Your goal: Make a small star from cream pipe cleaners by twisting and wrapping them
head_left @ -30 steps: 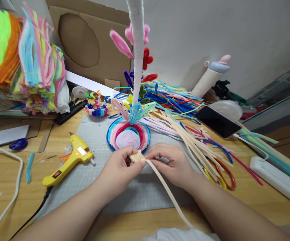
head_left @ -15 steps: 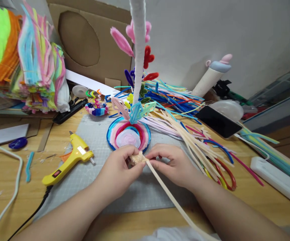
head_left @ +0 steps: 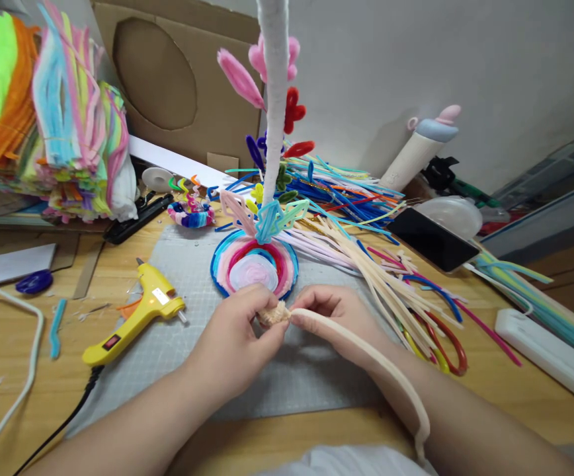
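My left hand (head_left: 240, 334) pinches a small cream coiled piece (head_left: 274, 314) between thumb and fingers. From its right end a long cream pipe cleaner (head_left: 381, 360) arches over my right hand and forearm. My right hand (head_left: 334, 320) is closed at that end, thumb and fingertips on the strand beside the coil. Just beyond both hands lies a round multicoloured base (head_left: 254, 264) with pink, blue and green loops at its back. A white wrapped stem (head_left: 274, 99) rises behind it, with pink, red, purple and green fuzzy shapes around it.
A yellow glue gun (head_left: 135, 314) lies on the left of the grey mat (head_left: 297, 390). Loose pipe cleaners (head_left: 361, 251) spread to the right, near a black phone (head_left: 433, 239). Bundled pipe cleaners (head_left: 69, 106) stand at the back left. A white power strip (head_left: 549, 360) is at right.
The cream strand, earlier slanting straight down to the right, now bows upward across my right hand and forearm. Both hands stay almost in place around the coil.
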